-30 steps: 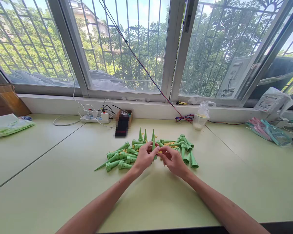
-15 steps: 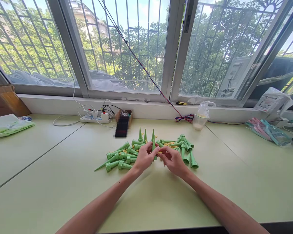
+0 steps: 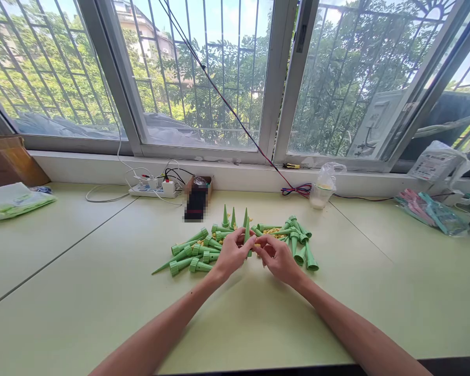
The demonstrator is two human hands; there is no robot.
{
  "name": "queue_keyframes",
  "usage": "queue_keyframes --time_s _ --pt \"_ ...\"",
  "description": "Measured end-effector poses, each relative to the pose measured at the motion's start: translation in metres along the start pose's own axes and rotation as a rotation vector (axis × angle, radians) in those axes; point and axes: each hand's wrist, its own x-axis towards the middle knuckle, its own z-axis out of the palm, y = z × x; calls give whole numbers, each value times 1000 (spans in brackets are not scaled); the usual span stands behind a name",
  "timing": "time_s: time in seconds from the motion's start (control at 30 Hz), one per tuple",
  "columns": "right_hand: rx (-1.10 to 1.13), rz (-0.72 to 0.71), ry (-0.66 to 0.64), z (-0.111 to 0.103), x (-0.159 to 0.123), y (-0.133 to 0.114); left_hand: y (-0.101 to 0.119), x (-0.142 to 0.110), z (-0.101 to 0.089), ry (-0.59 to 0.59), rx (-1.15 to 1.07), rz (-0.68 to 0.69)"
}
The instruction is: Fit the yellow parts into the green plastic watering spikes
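My left hand (image 3: 235, 253) is closed around a green plastic watering spike (image 3: 247, 230), held upright with its point up. Close beside it, my right hand (image 3: 277, 257) is pinched, its fingertips against the spike's side; a bit of yellow shows there, mostly hidden by the fingers. To the left lie several capped green spikes (image 3: 182, 254) in a loose pile. Behind my hands, a few spikes (image 3: 225, 216) stand on end. On the right is a heap of green spikes (image 3: 293, 240), some with open wide ends. Small yellow pieces (image 3: 272, 230) are scattered between the piles.
A power strip (image 3: 152, 192) with cables and a small cardboard box (image 3: 209, 189) sit by the window wall. A plastic cup (image 3: 321, 196) holding a bag stands behind the right heap, near coiled wire (image 3: 297, 189). Plastic packets (image 3: 433, 211) lie far right, a white-green pack (image 3: 18, 202) far left.
Both hands stay almost in the same place, with the spike still upright in the left. Only slight finger movement shows, and the piles look the same.
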Motion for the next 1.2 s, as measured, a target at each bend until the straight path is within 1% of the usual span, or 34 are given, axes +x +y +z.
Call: queue_keyframes --time_s 0.2,0.3,0.5,0.7,0.9,1.2 --pt "2 13 -3 0 1 -1 -2 1 0 -4 3 5" --pt "0 7 10 0 0 -2 -1 0 0 3 3 10" --pt "-1 -10 -6 0 -1 1 -1 0 1 4 -20 -2" --pt "-9 9 7 -1 1 -1 -2 1 0 -10 -25 2" --pt "-7 -4 7 0 0 -2 3 -1 1 21 -7 0" --pt "-9 11 16 0 1 0 0 1 0 -4 -30 0"
